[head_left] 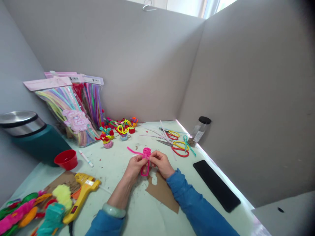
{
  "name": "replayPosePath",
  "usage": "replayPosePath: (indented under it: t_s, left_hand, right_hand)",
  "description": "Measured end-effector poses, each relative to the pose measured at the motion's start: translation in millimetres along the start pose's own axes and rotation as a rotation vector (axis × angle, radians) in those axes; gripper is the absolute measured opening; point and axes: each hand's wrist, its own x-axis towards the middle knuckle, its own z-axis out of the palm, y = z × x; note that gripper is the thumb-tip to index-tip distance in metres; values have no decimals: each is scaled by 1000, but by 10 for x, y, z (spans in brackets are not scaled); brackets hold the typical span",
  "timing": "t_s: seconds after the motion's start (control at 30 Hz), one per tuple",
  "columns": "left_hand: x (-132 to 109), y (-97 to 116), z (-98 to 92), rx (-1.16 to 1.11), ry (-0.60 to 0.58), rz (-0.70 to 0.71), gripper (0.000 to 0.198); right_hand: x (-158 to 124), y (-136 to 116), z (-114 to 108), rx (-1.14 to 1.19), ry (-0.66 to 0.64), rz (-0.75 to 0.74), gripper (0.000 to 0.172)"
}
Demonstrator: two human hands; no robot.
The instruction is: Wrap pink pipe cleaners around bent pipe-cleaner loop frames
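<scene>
Between my two hands is a bright pink pipe cleaner [147,151], with a coiled top, a loop hanging below and a loose end sticking out to the left. My left hand [135,167] pinches it from the left, thumb and fingers at the middle of the piece. From the right, my right hand [161,163] grips the same spot with thumb and forefinger, the fingertips nearly meeting. Fingers cover the join between coil and loop. Below the hands lies a piece of brown cardboard [163,193] with a ragged hole.
A yellow glue gun [82,196], colourful pipe cleaners [29,213], a red cup [66,160] and a teal bottle [36,141] stand left. Small finished pieces [118,129] and bagged pipe cleaners [71,111] sit behind. Scissors [180,150], a black phone [216,185] and a jar [200,131] are right.
</scene>
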Motion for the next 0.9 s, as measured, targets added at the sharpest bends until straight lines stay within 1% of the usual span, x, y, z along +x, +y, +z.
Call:
replayPosePath:
  t_s: [0.1, 0.2, 0.3, 0.5, 0.57, 0.77, 0.83, 0.9]
  left_hand:
    - [7, -23, -15, 77, 33, 45, 29]
    - [21, -51, -40, 66, 24, 93, 27]
    - [27, -48, -49, 71, 15, 104, 26]
    - [2, 22, -20, 91, 15, 94, 20]
    - [-5, 38, -15, 96, -10, 82, 20]
    - [-10, 45, -15, 108, -80, 18, 33]
    - [-8, 39, -9, 75, -77, -5, 36]
    - [-2, 29, 2, 41, -49, -37, 38]
  right_hand:
    - [-1, 10, 5, -3, 1, 11, 22]
    - [1, 13, 7, 6, 1, 38, 26]
    - [8, 14, 1, 22, -26, 57, 28]
    - [8, 17, -2, 22, -62, 35, 25]
    - [7, 20, -1, 7, -59, 23, 24]
    - [28, 62, -22, -112, 22, -40, 23]
    - [34, 81, -30, -155, 52, -53, 23]
    - [37, 95, -34, -180, 74, -57, 23]
